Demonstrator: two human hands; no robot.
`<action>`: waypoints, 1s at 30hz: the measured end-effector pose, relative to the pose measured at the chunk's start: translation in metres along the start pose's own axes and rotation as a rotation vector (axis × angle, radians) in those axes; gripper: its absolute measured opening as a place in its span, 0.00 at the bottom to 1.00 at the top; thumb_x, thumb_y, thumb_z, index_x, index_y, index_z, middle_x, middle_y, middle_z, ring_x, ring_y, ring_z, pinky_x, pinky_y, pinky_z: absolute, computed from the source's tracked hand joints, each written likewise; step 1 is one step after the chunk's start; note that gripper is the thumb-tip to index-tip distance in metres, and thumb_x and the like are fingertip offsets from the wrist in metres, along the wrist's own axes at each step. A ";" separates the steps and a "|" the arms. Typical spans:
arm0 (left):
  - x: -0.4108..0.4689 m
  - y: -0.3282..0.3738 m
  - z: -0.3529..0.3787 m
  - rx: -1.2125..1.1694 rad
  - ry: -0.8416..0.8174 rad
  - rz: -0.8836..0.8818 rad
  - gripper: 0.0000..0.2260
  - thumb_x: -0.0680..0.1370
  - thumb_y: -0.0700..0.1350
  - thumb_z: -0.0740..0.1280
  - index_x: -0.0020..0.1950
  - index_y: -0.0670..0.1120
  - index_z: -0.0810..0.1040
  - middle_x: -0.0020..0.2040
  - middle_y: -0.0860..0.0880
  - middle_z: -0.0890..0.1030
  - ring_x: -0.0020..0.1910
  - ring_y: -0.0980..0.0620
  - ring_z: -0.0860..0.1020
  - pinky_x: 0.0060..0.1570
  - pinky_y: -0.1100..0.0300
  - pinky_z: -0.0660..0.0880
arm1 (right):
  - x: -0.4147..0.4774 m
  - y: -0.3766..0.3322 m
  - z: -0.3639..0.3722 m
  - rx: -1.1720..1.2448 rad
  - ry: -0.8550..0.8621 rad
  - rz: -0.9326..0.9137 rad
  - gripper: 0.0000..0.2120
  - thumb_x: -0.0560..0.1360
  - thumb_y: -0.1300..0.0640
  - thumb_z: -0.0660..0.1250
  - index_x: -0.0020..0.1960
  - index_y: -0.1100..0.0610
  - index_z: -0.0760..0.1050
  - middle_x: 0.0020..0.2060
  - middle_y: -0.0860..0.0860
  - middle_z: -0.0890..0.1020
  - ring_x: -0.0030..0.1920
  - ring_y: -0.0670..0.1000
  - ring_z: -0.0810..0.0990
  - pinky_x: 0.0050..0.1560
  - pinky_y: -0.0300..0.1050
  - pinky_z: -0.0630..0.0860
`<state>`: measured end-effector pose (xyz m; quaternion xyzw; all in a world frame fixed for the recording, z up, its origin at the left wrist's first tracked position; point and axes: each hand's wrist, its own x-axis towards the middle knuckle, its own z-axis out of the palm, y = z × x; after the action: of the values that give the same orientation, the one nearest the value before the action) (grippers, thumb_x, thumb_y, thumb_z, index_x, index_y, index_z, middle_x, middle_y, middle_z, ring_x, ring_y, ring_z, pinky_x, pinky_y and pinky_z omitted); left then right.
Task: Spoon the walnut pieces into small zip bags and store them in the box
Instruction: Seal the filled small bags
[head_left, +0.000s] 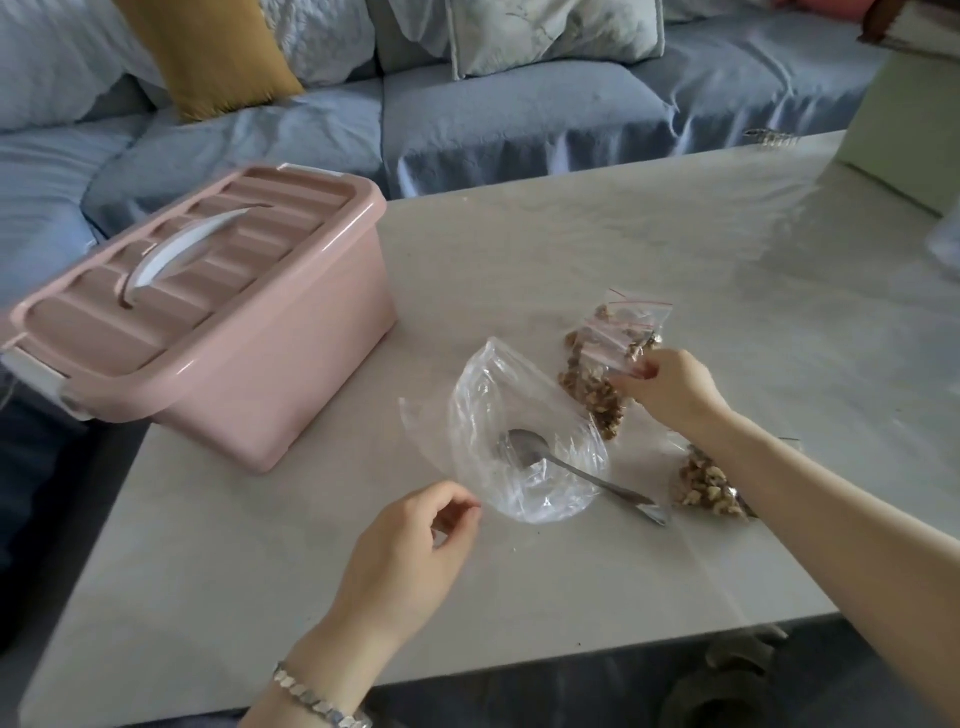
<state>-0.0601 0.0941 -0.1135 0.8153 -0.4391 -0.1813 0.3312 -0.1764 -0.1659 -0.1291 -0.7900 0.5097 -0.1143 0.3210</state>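
A pink plastic box (270, 364) with its lid closed and a white handle stands at the table's left. A large clear plastic bag (498, 415) lies crumpled in the middle, with a metal spoon (566, 467) lying across it. Several small zip bags of walnut pieces (597, 364) lie in a pile right of it. My right hand (670, 389) pinches the top of one of these bags. Another filled zip bag (706, 488) lies under my right forearm. My left hand (410, 551) hovers near the big bag's edge with loosely curled fingers, holding nothing.
The pale table (675, 234) stretches back and right. A light green box (914, 124) stands at its far right corner. A blue sofa (519, 114) with cushions runs along behind the table.
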 end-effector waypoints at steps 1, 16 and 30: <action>0.000 0.000 0.001 -0.009 0.001 0.001 0.06 0.75 0.46 0.67 0.39 0.55 0.77 0.40 0.63 0.79 0.39 0.61 0.77 0.40 0.66 0.72 | -0.005 0.000 -0.002 0.034 0.025 -0.032 0.20 0.73 0.55 0.69 0.28 0.57 0.63 0.26 0.49 0.68 0.27 0.48 0.64 0.26 0.37 0.62; 0.001 0.017 0.044 -0.447 -0.131 -0.014 0.19 0.65 0.53 0.72 0.55 0.61 0.74 0.50 0.63 0.81 0.53 0.66 0.77 0.53 0.66 0.73 | -0.134 0.003 0.021 0.275 -0.252 -0.356 0.02 0.71 0.60 0.71 0.41 0.54 0.79 0.36 0.43 0.82 0.40 0.38 0.79 0.40 0.26 0.72; -0.003 0.004 0.050 -0.441 -0.083 -0.078 0.11 0.71 0.39 0.72 0.37 0.57 0.81 0.34 0.62 0.82 0.36 0.65 0.80 0.41 0.72 0.73 | -0.138 0.016 0.044 0.650 -0.253 -0.133 0.07 0.69 0.65 0.72 0.37 0.55 0.81 0.33 0.51 0.84 0.34 0.48 0.82 0.44 0.46 0.79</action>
<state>-0.0936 0.0760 -0.1462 0.7312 -0.3701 -0.3190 0.4760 -0.2285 -0.0316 -0.1523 -0.6858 0.3504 -0.1924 0.6082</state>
